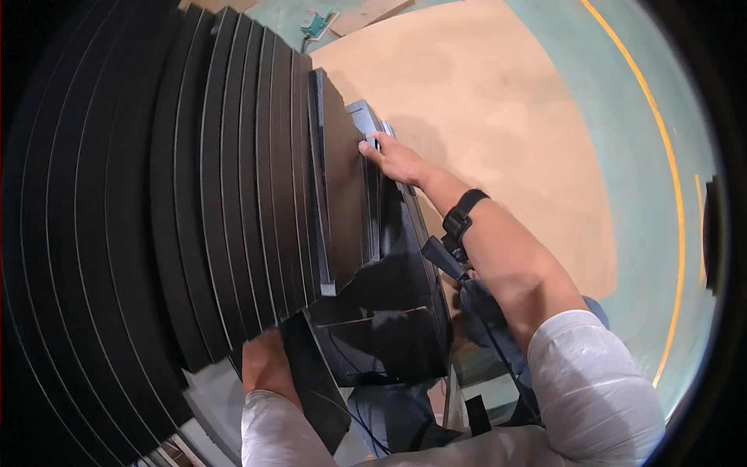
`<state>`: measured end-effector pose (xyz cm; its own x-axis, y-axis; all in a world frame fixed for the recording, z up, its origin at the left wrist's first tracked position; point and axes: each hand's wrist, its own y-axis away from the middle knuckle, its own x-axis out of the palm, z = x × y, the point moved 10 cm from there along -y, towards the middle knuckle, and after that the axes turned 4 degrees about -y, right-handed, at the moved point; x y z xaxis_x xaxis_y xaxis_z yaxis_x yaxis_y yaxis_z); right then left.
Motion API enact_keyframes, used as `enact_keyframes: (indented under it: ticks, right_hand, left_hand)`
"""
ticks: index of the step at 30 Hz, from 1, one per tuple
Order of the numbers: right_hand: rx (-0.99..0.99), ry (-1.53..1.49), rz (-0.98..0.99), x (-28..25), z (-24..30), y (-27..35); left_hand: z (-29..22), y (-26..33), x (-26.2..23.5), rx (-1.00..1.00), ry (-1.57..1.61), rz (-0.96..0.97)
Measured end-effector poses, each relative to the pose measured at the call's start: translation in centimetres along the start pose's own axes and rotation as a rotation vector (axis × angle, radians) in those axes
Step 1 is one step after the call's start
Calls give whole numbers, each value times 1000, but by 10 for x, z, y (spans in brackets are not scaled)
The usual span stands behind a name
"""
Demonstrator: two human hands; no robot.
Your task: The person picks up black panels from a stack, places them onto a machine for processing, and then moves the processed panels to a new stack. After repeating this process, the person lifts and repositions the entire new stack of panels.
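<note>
My right hand (395,161) reaches to the far end of a small group of dark boards, its thumb and fingers closed over the edge of a grey-edged board (360,117). Just left of it a black board with a pale edge (339,179) stands on its side, leaning by the tall row. My left forearm (268,362) goes in beneath the tall row of black panels (226,171), which hides the hand. Below the right hand are more dark boards (377,335) with a rough-edged strip. A black strap with a small device (459,222) circles my right wrist.
A large tan board (498,117) covers much of the green floor (615,117), which bears a yellow line (669,179). A small teal tool (313,25) sits at the far side. A black handle-like piece (443,257) juts out beneath my right forearm.
</note>
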<state>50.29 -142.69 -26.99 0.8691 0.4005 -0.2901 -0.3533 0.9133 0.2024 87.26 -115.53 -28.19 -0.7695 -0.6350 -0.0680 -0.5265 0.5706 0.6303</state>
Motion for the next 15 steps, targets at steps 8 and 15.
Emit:
enact_keyframes:
  ticks: [8,15]
  right_hand:
    - [-8,18,55,14,-8,59]
    - [-2,-47,-121,18,-15,83]
  left_hand:
    - [8,29,-5,-55,-92,-4]
    - [27,20,19,-60,-143,59]
